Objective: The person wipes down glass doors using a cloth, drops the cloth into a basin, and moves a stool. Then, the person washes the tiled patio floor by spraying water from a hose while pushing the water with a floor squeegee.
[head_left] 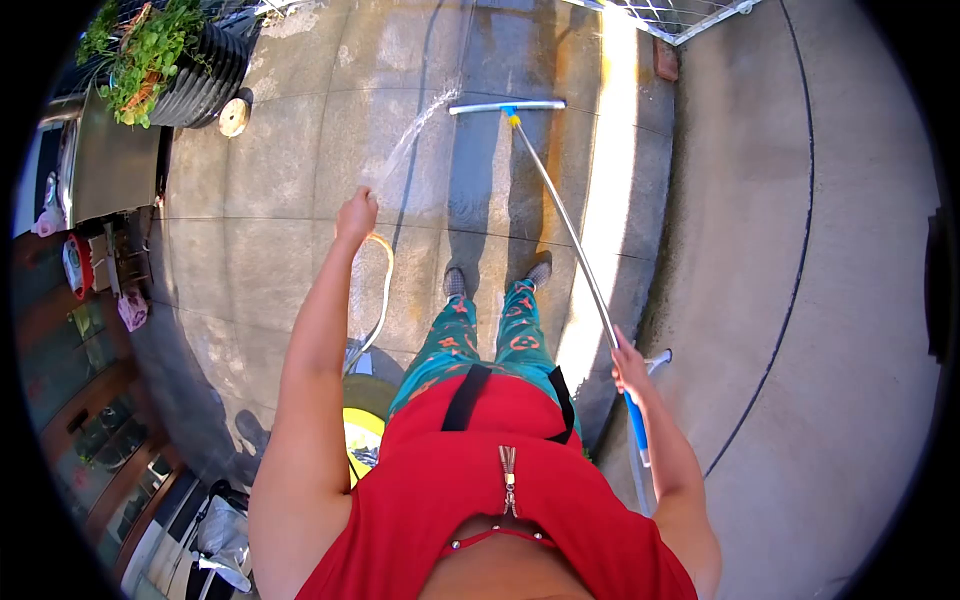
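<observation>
My left hand (357,214) is closed round the end of a pale hose (388,283), which loops down beside my left leg. A stream of water (412,135) sprays from it onto the concrete ahead. In my right hand (628,366) is the long metal pole of a floor squeegee (560,200), gripped near its blue handle end. The squeegee's wide head (507,107) rests on the wet floor, just right of where the water lands.
A yellow bucket (362,425) stands by my left side. A ribbed black planter (205,80) with a leafy plant sits at upper left, a round tan object (234,117) near it. A brick (665,60) lies by the white mesh gate (690,15). A dark cable (808,170) crosses the pavement at right.
</observation>
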Demonstrator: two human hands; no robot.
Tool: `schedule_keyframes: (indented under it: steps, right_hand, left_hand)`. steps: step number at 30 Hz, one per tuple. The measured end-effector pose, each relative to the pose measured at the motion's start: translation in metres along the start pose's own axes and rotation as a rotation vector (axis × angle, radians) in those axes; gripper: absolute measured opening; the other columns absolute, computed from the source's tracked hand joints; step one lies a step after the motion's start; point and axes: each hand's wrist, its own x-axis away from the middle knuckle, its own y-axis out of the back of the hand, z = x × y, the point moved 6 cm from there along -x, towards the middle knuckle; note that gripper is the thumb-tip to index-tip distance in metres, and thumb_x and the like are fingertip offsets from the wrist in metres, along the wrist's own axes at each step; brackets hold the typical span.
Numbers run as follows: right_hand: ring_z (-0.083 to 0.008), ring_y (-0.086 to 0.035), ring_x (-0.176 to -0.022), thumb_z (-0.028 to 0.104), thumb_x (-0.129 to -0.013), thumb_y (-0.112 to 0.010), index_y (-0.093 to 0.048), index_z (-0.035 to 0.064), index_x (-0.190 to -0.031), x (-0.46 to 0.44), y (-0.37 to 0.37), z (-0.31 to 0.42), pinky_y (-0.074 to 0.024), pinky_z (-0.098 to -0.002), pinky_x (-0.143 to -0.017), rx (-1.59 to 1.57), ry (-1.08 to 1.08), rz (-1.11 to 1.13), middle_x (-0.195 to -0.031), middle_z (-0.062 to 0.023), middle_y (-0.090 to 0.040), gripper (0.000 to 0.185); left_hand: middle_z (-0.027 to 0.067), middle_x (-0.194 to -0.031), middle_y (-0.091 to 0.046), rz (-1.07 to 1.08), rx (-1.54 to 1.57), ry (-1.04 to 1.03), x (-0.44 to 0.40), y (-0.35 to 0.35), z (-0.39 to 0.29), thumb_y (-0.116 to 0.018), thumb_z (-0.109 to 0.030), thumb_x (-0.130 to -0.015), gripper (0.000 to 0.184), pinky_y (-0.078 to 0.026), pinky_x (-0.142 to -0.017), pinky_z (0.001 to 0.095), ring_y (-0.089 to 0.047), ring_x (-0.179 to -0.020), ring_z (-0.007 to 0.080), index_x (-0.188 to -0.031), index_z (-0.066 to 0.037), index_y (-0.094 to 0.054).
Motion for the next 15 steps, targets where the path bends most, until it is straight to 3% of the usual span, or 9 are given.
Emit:
schedule_keyframes:
  steps: [4,9,14,15]
  right_hand:
    - [-0.0047,-0.033,-0.042,0.023,-0.101,-0.042,-0.034,0.0366,-0.147,0.099,-0.001,-0.113,-0.0326,-0.0223,-0.036,0.070,-0.097,-0.054,-0.057,0.0060,-0.035,0.048]
    - [-0.0046,-0.033,-0.040,0.024,-0.101,-0.044,-0.039,0.0375,-0.144,0.128,0.007,-0.170,-0.0323,-0.0236,-0.035,0.216,-0.021,-0.045,-0.055,0.0064,-0.034,0.045]
    - [-0.0070,-0.035,-0.038,0.023,-0.100,-0.047,-0.040,0.0350,-0.144,0.061,-0.042,-0.071,-0.0345,-0.0260,-0.034,0.257,-0.022,-0.066,-0.054,0.0050,-0.034,0.047]
    - [-0.0090,-0.039,-0.037,0.025,-0.099,-0.048,-0.040,0.0345,-0.144,0.034,-0.054,-0.038,-0.0378,-0.0285,-0.035,0.274,0.036,-0.072,-0.054,0.0017,-0.041,0.047]
  left_hand:
    - [0.0257,-0.103,-0.065,0.040,0.026,0.021,-0.003,0.004,0.026,-0.048,-0.027,-0.088,0.037,-0.049,-0.084,0.0508,-0.063,-0.097,0.0426,-0.122,-0.015,-0.056]
    - [0.0263,-0.103,-0.065,0.035,0.041,-0.014,0.003,0.014,0.047,-0.049,-0.027,-0.087,0.037,-0.049,-0.084,0.0506,-0.062,-0.096,0.0430,-0.121,-0.014,-0.056]
    - [0.0258,-0.101,-0.065,0.018,0.108,-0.005,0.007,0.020,0.075,-0.049,-0.027,-0.087,0.038,-0.049,-0.083,0.0506,-0.063,-0.095,0.0432,-0.122,-0.014,-0.056]
    - [0.0258,-0.101,-0.065,0.006,0.119,-0.007,0.008,0.023,0.081,-0.050,-0.027,-0.087,0.038,-0.049,-0.083,0.0505,-0.063,-0.095,0.0432,-0.122,-0.014,-0.056]
